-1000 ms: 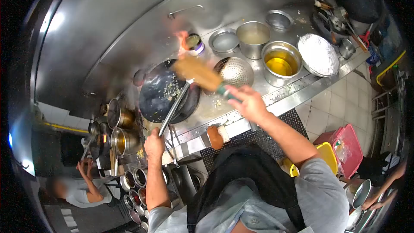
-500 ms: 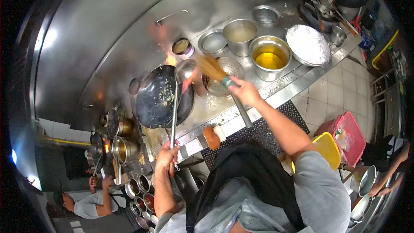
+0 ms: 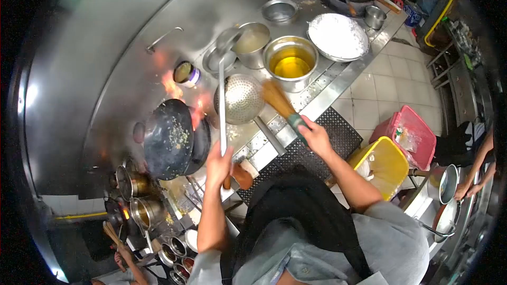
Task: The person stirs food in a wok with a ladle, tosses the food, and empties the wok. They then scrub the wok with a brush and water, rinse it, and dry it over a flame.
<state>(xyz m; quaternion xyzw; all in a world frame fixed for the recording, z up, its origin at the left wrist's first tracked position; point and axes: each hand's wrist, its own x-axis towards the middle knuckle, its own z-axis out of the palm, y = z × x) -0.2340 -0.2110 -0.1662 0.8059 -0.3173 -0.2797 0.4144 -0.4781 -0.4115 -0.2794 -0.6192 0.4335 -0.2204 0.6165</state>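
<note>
My left hand [image 3: 218, 168] is closed around the long handle of a steel ladle [image 3: 222, 100]. The ladle's blurred bowl is over the lid-like steel basin and the pot of cloudy liquid [image 3: 252, 45]. In my right hand [image 3: 315, 138] is a bamboo wok brush [image 3: 280, 99] with a green-wrapped grip, bristles pointing up-left beside the perforated strainer [image 3: 242, 99]. The black wok [image 3: 169, 140], tilted on the burner at left, has small chopped bits stuck inside. Flames [image 3: 171, 85] rise behind it.
A pot of yellow oil [image 3: 292, 66] and a bowl of white powder [image 3: 338, 37] line the counter. An open can [image 3: 187, 74] stands near the flames. Yellow [image 3: 388, 163] and pink bins [image 3: 412, 134] sit on the floor. Co-workers' arms show lower left and far right.
The ladle has moved from beside the wok to over the pots. The brush has swung back from above the strainer to its near right side. The whole view has shifted.
</note>
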